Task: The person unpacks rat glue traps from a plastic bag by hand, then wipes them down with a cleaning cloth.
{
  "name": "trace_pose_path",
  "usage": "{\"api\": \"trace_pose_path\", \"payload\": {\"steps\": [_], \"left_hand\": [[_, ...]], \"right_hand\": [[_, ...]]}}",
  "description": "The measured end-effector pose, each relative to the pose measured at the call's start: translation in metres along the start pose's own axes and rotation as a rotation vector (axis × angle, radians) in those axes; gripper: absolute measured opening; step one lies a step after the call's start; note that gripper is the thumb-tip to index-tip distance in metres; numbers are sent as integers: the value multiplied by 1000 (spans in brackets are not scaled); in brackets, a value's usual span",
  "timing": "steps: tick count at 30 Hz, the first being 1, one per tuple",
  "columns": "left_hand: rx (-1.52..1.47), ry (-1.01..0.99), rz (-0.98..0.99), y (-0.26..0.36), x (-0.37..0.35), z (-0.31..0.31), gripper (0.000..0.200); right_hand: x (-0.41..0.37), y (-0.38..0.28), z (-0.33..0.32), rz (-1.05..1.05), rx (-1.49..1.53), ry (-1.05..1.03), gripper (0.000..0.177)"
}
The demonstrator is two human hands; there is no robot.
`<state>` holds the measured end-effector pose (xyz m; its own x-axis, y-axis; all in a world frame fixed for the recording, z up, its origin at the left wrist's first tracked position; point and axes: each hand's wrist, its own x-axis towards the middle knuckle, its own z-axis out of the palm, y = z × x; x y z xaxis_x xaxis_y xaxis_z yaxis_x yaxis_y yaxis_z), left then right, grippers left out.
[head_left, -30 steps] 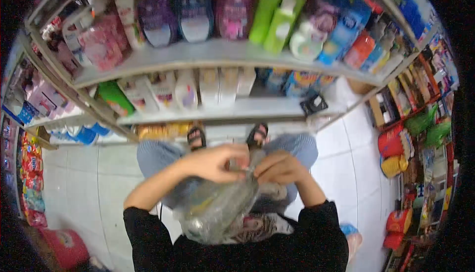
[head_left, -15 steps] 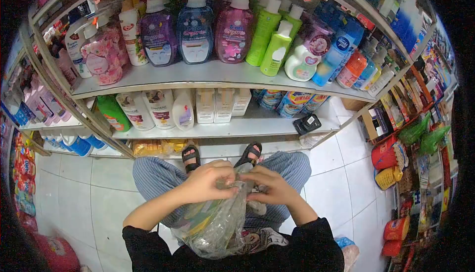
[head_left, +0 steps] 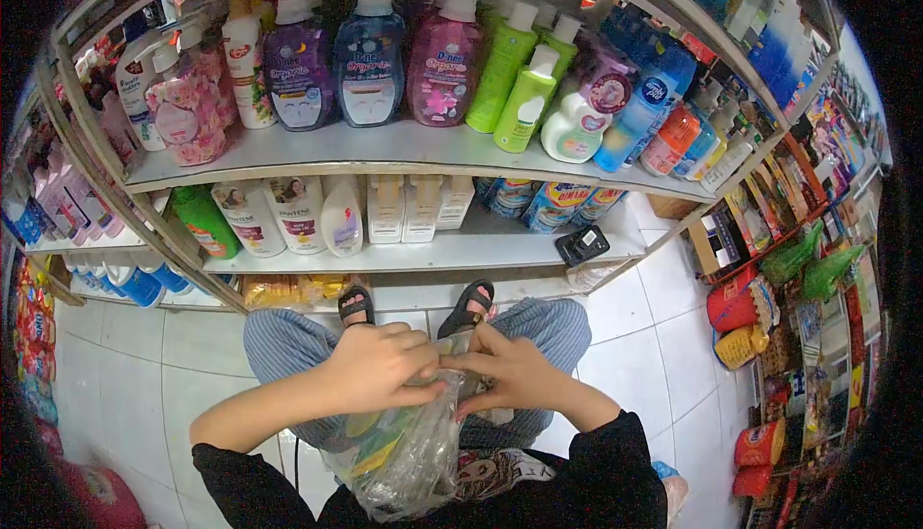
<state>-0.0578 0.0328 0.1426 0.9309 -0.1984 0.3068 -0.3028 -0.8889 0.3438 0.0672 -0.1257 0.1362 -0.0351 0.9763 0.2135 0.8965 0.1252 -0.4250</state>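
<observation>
Person seated or squatting before a shelf, knees apart, clear plastic bag over the lap, between the thighs and against the front of the dark shirt. Green and yellow show through the plastic. Left hand at the bag's upper end, back of hand up, fingers curled together, thumb below them, plastic pinched between. Right hand just beside it, at the same gathered end; fingers bent toward the left hand, thumb set apart below. Cannot tell whether its tips grip plastic or only touch it. Ahead: sandals on both feet near the shelf base; pump bottles upright on the upper shelf; black object lying at the right end of the lower shelf.
</observation>
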Motion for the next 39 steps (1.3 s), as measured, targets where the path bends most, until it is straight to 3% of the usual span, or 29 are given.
{"api": "trace_pose_path", "payload": {"steps": [10,12,14,15,17,18,20,22,24,25,26,29,34,35,36,38,39], "left_hand": [[27,177,-20,-4,-11,3,27],[79,271,-45,-2,-15,-1,30],[323,242,-396,-53,-104,19,36],[328,234,-399,-36,-88,-9,36],[177,485,-205,3,-53,-64,42],[65,206,-327,3,-49,-60,41],[-143,165,-365,-20,-40,-26,37],[-412,-17,-391,-37,-29,-12,37],[-792,-58,-175,-52,-23,6,60],[-850,-190,-142,-58,-21,11,81],[-827,-200,14,-63,-14,16,93],[-1033,-256,29,-58,-9,17,105],[-727,-283,116,-39,-2,-29,98],[-485,-114,155,-20,-1,-39,86],[-486,-116,150,-6,-6,-50,86],[-98,-165,-130,16,-11,-69,79],[-98,-166,-138,24,-8,-75,79]], "right_hand": [[7,7,11,-96,-27,146,54],[7,5,11,-21,-20,160,50],[-9,44,20,88,49,204,47],[-13,60,26,195,121,242,43],[-17,69,42,262,190,328,40],[-21,69,47,332,237,404,38],[-20,68,48,393,298,413,36],[-17,61,49,305,339,518,37],[-19,54,44,241,276,501,38],[-19,50,41,264,293,494,38],[-19,46,38,237,269,491,38],[-16,42,35,213,299,509,40],[3,41,30,124,463,589,42],[6,40,28,103,428,571,42],[9,35,25,103,433,570,42],[15,24,18,67,547,520,34],[20,17,17,65,554,515,34]]}}
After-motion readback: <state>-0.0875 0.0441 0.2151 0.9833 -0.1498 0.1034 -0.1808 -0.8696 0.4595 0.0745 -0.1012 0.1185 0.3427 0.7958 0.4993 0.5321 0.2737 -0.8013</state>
